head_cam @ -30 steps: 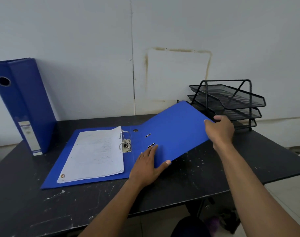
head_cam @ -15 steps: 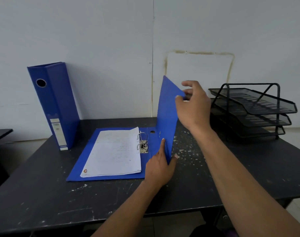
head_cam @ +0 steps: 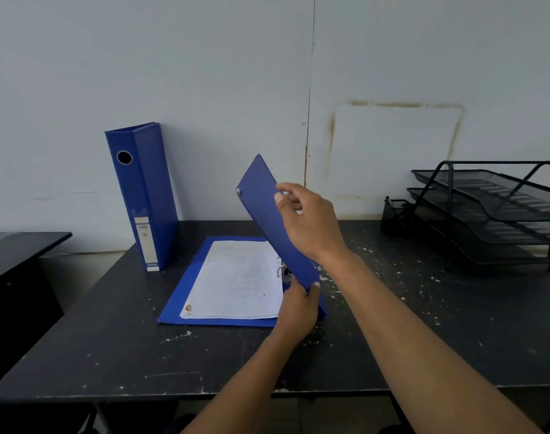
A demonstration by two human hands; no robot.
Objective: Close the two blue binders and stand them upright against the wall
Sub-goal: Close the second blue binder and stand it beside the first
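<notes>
One blue binder (head_cam: 143, 195) stands shut and upright against the wall at the back left of the black desk (head_cam: 110, 355). The second blue binder (head_cam: 181, 305) lies open in the middle, white papers (head_cam: 239, 280) on its metal rings. Its right cover (head_cam: 264, 202) is raised past vertical and leans left over the papers. My right hand (head_cam: 308, 220) grips that cover near its upper edge. My left hand (head_cam: 298, 305) holds the cover's lower front corner by the spine.
A black three-tier wire letter tray (head_cam: 486, 211) stands at the back right of the desk. A second dark desk (head_cam: 17, 249) is at the far left. White paint specks cover the desk top.
The right cover has swung up from nearly flat, through vertical, and now tilts left over the papers. Both hands followed it; the view has shifted right and back.
</notes>
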